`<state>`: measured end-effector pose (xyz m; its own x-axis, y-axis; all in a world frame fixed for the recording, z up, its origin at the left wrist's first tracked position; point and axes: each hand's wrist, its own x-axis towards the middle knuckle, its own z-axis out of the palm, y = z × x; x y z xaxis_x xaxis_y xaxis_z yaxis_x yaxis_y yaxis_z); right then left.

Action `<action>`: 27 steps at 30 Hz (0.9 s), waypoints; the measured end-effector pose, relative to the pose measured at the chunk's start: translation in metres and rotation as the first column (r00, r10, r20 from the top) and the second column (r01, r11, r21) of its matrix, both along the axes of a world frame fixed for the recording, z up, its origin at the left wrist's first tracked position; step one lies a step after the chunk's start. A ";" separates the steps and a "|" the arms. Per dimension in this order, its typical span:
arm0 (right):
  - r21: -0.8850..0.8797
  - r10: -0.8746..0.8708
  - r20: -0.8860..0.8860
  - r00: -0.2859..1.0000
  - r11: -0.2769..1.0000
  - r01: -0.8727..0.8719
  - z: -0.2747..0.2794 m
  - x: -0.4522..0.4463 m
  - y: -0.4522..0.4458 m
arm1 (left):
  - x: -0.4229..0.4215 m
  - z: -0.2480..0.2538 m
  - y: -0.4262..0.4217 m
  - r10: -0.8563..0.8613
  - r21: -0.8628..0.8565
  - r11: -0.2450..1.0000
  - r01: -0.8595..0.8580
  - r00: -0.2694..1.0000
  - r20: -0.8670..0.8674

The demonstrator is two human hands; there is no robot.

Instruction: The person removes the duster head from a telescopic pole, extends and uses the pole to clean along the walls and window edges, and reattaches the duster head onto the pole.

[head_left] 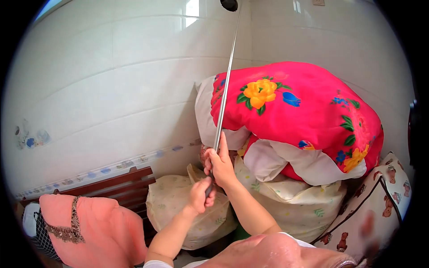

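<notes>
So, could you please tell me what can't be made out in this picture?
All in the head view:
- Metal pole: its far end; the shaft thins out toward the top edge.
- Dark handle: partly hidden by the left hand.
- Dark round object: cut off by the top edge.
- Cream bag: its contents, hidden by its fabric.
- Bear-print bag: partly blurred at lower right.

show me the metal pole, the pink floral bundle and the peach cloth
metal pole (224, 100), head view, on its bare shaft
pink floral bundle (306, 115), head view, on its front
peach cloth (109, 227), head view, on its middle
</notes>
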<state>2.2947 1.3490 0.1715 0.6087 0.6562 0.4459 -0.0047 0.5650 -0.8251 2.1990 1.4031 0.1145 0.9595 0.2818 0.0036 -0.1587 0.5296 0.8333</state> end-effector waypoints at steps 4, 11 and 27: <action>0.053 0.065 0.047 0.997 0.996 -0.067 0.031 -0.010 0.048 | -0.012 0.029 0.048 0.048 0.071 0.996 -0.048 0.999 0.010; 0.041 0.002 0.203 0.979 0.999 -0.011 0.085 -0.021 0.146 | -0.026 0.088 0.144 0.161 0.229 0.960 -0.159 0.987 0.009; 0.091 -0.172 0.395 0.902 0.985 0.148 0.282 0.083 0.266 | 0.080 0.264 0.235 0.339 0.497 0.725 -0.476 0.876 0.344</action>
<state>2.3778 1.6155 0.4539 0.4658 0.5307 0.7081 0.4135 0.5769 -0.7044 2.2789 1.6378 0.3781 0.7056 0.5276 0.4731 -0.4585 -0.1691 0.8725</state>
